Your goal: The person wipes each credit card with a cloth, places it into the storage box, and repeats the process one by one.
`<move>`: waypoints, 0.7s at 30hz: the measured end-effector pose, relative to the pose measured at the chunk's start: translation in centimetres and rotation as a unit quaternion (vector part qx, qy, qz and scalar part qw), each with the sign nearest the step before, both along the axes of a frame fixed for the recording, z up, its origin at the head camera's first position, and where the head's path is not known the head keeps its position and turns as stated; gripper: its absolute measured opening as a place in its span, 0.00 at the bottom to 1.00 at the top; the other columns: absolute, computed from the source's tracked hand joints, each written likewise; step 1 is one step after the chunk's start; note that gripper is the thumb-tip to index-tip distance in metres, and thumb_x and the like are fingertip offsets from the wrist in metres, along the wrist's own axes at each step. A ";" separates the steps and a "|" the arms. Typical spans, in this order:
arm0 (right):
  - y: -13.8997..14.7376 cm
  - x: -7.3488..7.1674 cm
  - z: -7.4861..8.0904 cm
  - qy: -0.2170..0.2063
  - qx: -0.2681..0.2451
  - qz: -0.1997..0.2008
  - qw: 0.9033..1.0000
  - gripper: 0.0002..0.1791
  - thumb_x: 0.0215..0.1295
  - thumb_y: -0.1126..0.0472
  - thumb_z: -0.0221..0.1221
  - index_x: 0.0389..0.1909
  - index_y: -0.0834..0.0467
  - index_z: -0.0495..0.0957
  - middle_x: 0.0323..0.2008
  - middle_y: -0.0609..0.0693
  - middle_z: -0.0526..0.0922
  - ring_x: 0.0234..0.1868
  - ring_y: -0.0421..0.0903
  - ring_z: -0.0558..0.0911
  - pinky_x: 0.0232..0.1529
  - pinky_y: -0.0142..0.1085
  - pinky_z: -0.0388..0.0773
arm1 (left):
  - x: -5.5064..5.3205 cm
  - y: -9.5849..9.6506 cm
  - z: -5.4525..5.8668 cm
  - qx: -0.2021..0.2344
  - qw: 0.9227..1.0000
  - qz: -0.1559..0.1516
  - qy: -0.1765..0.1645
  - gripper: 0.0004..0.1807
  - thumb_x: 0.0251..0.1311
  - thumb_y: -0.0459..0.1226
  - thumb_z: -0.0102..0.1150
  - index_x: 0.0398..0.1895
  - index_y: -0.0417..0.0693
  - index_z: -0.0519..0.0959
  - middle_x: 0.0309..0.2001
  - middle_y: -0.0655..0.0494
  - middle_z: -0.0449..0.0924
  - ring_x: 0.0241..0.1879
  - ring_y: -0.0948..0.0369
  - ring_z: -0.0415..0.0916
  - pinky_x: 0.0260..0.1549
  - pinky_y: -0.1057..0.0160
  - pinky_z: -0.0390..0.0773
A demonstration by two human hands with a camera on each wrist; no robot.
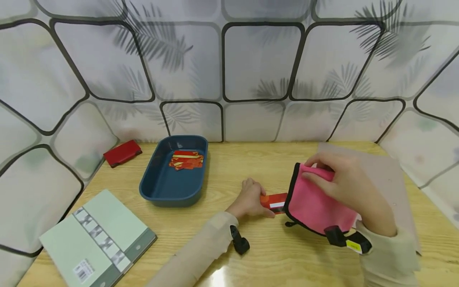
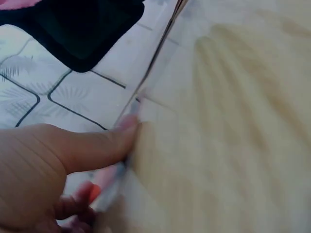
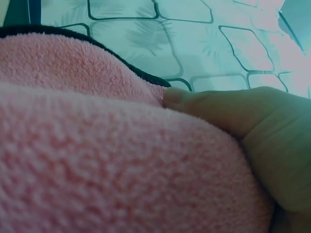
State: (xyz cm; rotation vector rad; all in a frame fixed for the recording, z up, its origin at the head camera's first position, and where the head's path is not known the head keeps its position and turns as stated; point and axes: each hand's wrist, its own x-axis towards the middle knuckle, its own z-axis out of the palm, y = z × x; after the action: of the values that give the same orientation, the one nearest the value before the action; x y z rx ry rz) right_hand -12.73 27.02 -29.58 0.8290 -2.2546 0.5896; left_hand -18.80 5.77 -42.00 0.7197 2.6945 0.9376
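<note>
My left hand (image 1: 250,200) grips the left end of a flat red card (image 1: 277,202) with a white strip, low over the wooden table. In the left wrist view the thumb (image 2: 104,145) lies along a thin edge, blurred. The card's right end is hidden behind a pink pouch (image 1: 315,203) with black edging and a small dark tab at its lower left. My right hand (image 1: 344,179) pinches the pouch's top and folds it between thumb and fingers. Up close in the right wrist view, the pouch (image 3: 121,160) has a fluffy surface, and the thumb presses on its fold.
Left of the hands stands a blue tray (image 1: 157,187) with several red-and-gold packets (image 1: 186,160). A dark red wallet (image 1: 122,153) lies beyond it, and a pale green folder (image 1: 97,239) near the front left. A grey-beige sheet (image 1: 380,175) lies under the right forearm's side.
</note>
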 end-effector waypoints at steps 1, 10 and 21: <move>-0.1 0.0 0.0 -0.003 0.002 -0.006 1.000 0.12 0.47 0.56 0.74 0.30 0.51 0.82 0.21 0.37 0.75 0.24 0.32 0.69 0.29 0.24 0.67 | 0.0 0.0 0.1 -0.015 1.000 -0.004 0.002 0.30 0.33 0.47 0.82 0.38 0.43 0.77 0.39 0.55 0.67 0.43 0.59 0.59 0.40 0.69 0.67; -0.5 0.3 0.2 -0.019 0.009 -0.029 0.999 0.19 0.37 0.67 0.76 0.31 0.51 0.81 0.22 0.37 0.76 0.25 0.33 0.70 0.29 0.23 0.67 | -0.3 -0.9 0.3 0.034 0.999 0.013 -0.024 0.29 0.38 0.40 0.80 0.41 0.48 0.70 0.38 0.54 0.76 0.36 0.61 0.71 0.36 0.67 0.72; -0.8 0.1 -0.2 -0.025 0.032 -0.029 0.999 0.16 0.39 0.64 0.75 0.30 0.49 0.81 0.22 0.35 0.74 0.24 0.33 0.69 0.29 0.24 0.65 | -0.6 -2.9 1.5 0.287 0.951 0.012 -0.115 0.23 0.52 0.26 0.67 0.54 0.39 0.77 0.39 0.48 0.77 0.30 0.63 0.76 0.33 0.65 0.81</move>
State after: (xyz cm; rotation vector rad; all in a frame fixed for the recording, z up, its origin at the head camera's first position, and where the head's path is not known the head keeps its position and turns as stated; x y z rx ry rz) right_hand -12.61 26.20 -29.82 0.7849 -2.3462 0.5180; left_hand -19.42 2.91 -40.53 0.6189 2.2347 1.7257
